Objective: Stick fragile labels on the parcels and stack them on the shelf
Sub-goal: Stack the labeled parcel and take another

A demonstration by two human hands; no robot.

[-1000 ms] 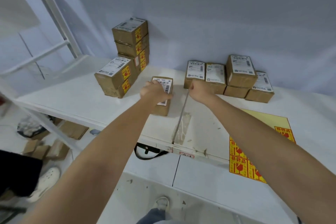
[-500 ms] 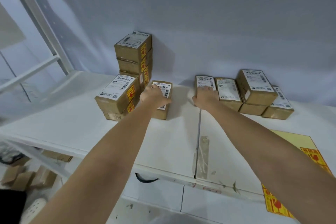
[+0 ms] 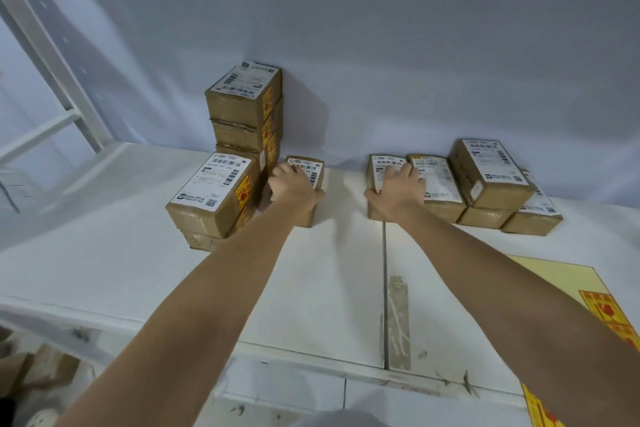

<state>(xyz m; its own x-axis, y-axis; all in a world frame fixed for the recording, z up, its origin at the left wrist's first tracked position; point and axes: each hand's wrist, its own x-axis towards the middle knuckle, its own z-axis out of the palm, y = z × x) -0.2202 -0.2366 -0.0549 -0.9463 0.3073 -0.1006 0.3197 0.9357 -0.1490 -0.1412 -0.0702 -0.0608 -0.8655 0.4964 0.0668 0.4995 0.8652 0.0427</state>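
Observation:
My left hand [image 3: 294, 189] grips a small brown parcel [image 3: 310, 166] that stands on the white shelf [image 3: 332, 270], right beside a tall stack of parcels [image 3: 244, 107] with yellow fragile labels on their sides. In front of that stack sits a lower labelled stack [image 3: 214, 198]. My right hand [image 3: 398, 191] lies over the leftmost parcel [image 3: 381, 163] of the group at the right, thumb down its left side and fingers across its top. A yellow sheet of fragile labels [image 3: 604, 307] lies at the right edge.
Several more brown parcels [image 3: 491, 173] with white shipping labels sit along the wall at the right. A white frame post [image 3: 52, 55] rises at the left. Cardboard scraps [image 3: 41, 371] lie on the floor below. A taped seam [image 3: 398, 315] runs across the shelf.
My left hand has slid the small parcel back against the tall stack. My right hand has reached forward onto the leftmost parcel of the right group. The view has tilted upward.

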